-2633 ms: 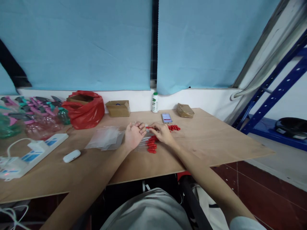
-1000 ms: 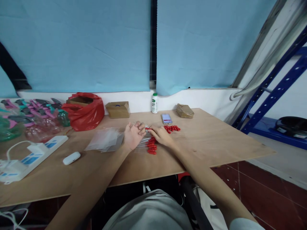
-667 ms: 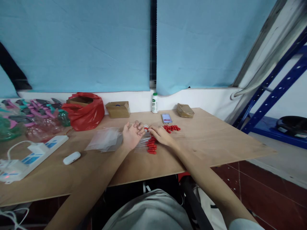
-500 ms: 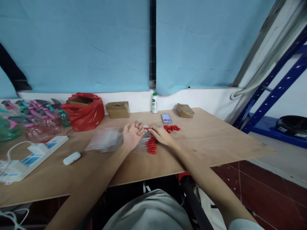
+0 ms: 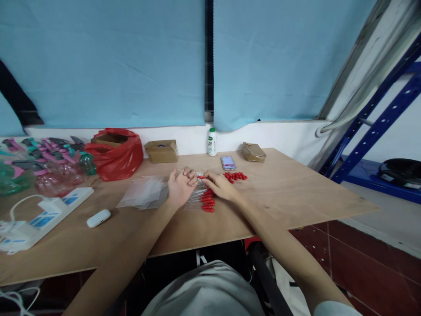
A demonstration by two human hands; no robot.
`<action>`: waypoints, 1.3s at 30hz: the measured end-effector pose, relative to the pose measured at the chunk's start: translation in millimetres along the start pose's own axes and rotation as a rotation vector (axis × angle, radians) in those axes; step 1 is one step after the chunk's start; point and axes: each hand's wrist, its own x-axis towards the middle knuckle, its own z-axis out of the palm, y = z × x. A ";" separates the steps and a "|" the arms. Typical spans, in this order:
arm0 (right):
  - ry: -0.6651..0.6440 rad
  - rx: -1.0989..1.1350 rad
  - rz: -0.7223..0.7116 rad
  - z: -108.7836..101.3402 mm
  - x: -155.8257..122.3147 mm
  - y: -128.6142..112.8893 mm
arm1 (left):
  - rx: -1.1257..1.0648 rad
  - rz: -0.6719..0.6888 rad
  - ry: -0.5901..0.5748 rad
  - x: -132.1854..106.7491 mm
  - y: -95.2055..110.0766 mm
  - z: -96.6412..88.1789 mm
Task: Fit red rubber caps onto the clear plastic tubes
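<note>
My left hand (image 5: 181, 188) is raised over the table with its fingers curled and the palm partly turned up. It grips a thin pale stick (image 5: 179, 170), whose end pokes out above the fingers. My right hand (image 5: 222, 186) pinches a small red bulb-like piece (image 5: 200, 177) in the gap between both hands, apparently in line with the stick. Under and between the hands lies a row of thin clear sticks with red ends (image 5: 208, 203), side by side. Just past my right hand, several loose red pieces (image 5: 235, 176) lie in a cluster.
Left of my hands are clear plastic bags (image 5: 143, 193), a white earphone case (image 5: 98, 218) and a power strip (image 5: 70, 197). Behind stand spray bottles (image 5: 59, 173), a red bag (image 5: 115, 160), an open carton (image 5: 162, 153), a white bottle (image 5: 212, 144), a phone (image 5: 228, 163) and a brown package (image 5: 254, 152).
My right hand has shifted very slightly to the left, toward my left hand. Both hands keep their grip; the other things stay where they were.
</note>
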 end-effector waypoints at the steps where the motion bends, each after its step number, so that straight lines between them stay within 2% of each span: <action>1: -0.004 -0.005 0.004 -0.1 0.3 -0.5 | -0.002 0.000 -0.003 0.1 -0.1 -0.3; 7: -0.017 -0.047 -0.045 0.5 0.6 -1.2 | 0.020 -0.013 -0.053 -0.4 -0.9 -1.6; 13: 0.029 -0.139 -0.090 1.9 -4.2 3.3 | -0.006 -0.061 0.012 -1.9 -2.8 0.3; 20: 0.024 -0.217 -0.137 -1.8 -6.7 -0.4 | -0.010 -0.103 -0.020 -2.6 -2.5 -0.1; 24: 0.009 -0.340 -0.170 -5.3 -7.1 -2.2 | 0.016 -0.131 -0.071 -2.0 -0.6 -0.9; 30: -0.034 -0.552 -0.242 -6.6 -6.4 1.9 | 0.038 -0.168 -0.060 -1.7 0.4 -1.9; 39: -0.001 -0.536 -0.217 -7.6 -6.6 -0.2 | 0.057 -0.126 -0.105 -0.8 -0.5 -1.5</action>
